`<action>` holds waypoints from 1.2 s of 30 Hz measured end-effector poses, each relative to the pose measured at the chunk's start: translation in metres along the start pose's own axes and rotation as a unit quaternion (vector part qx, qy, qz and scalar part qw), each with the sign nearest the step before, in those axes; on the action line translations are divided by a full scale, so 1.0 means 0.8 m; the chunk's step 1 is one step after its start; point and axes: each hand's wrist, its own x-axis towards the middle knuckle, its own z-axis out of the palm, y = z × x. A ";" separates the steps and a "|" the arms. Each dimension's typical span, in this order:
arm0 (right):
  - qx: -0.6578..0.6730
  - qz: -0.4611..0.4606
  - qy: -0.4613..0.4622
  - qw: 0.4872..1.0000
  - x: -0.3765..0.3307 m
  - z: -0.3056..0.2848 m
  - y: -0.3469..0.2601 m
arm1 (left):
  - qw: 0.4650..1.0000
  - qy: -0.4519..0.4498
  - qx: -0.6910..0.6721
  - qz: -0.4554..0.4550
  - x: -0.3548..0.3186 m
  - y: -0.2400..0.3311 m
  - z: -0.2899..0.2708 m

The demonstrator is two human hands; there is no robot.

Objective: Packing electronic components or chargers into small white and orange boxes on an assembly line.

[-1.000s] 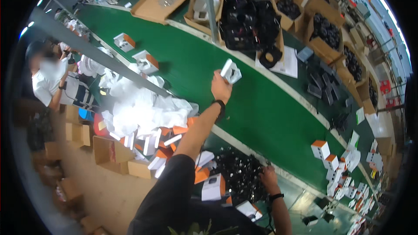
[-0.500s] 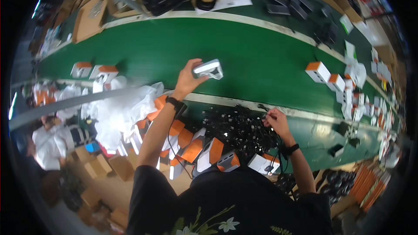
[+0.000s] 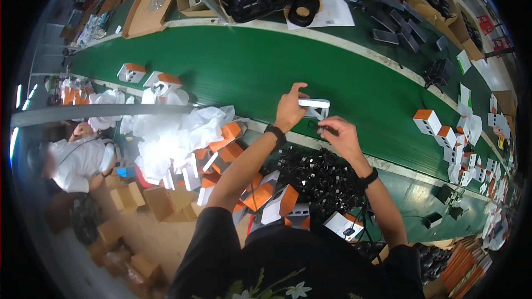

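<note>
White box [image 3: 313, 105] held by left hand [image 3: 289, 109] over bare green belt [image 3: 233, 72].

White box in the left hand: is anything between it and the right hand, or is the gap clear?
Nothing visible stands between them. The left hand holds the small white box above the green belt, and the right hand is right beside it, fingertips almost at the box's lower edge.
</note>
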 end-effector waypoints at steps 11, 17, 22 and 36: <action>-0.269 -0.154 0.224 0.924 0.049 0.039 0.022 | 0.993 -0.103 -0.047 -0.038 0.008 -0.001 -0.023; -0.498 -0.176 0.168 0.832 0.048 0.025 0.047 | 0.975 -0.203 -0.082 -0.047 0.012 0.028 -0.028; -0.505 -0.131 0.143 0.841 0.050 0.024 0.065 | 0.912 -0.262 -0.314 -0.044 0.011 -0.021 -0.018; -0.321 -0.016 0.171 0.931 0.010 -0.011 0.088 | 0.979 -0.127 -0.153 0.047 -0.004 0.018 0.037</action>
